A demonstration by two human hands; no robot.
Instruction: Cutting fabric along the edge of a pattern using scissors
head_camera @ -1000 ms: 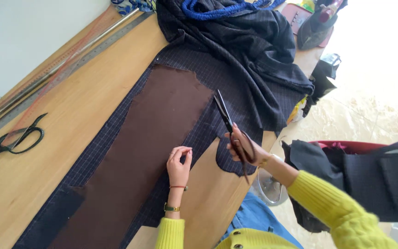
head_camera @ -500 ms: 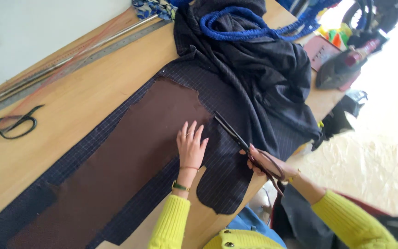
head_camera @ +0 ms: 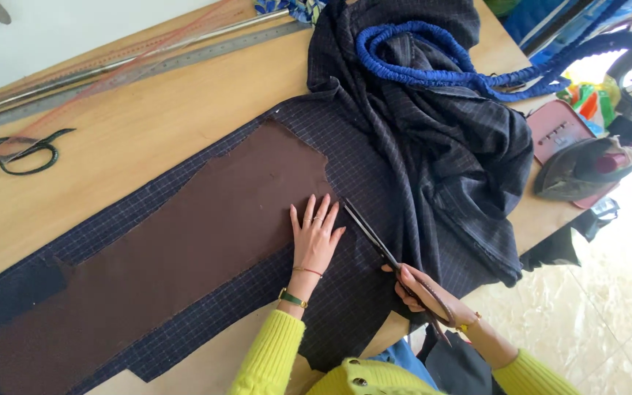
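A dark checked fabric (head_camera: 374,168) lies spread over a wooden table (head_camera: 133,139), bunched in folds at the far right. On top of it lies a long brown pattern piece (head_camera: 184,241). My left hand (head_camera: 316,235) presses flat, fingers spread, on the pattern's right edge and the fabric. My right hand (head_camera: 427,296) grips large tailor's scissors (head_camera: 374,241), whose blades point up-left along the fabric just right of my left hand. Both sleeves are yellow.
A second pair of dark scissors (head_camera: 16,150) lies at the table's left. Long metal rulers (head_camera: 133,66) run along the far edge. A blue coiled cord (head_camera: 433,66) rests on the bunched fabric. An iron (head_camera: 587,168) on a reddish pad sits at the right corner.
My left hand has moved up along the pattern and now lies flat with fingers spread. My right hand with the scissors has followed, blades further into the fabric. The view has shifted.
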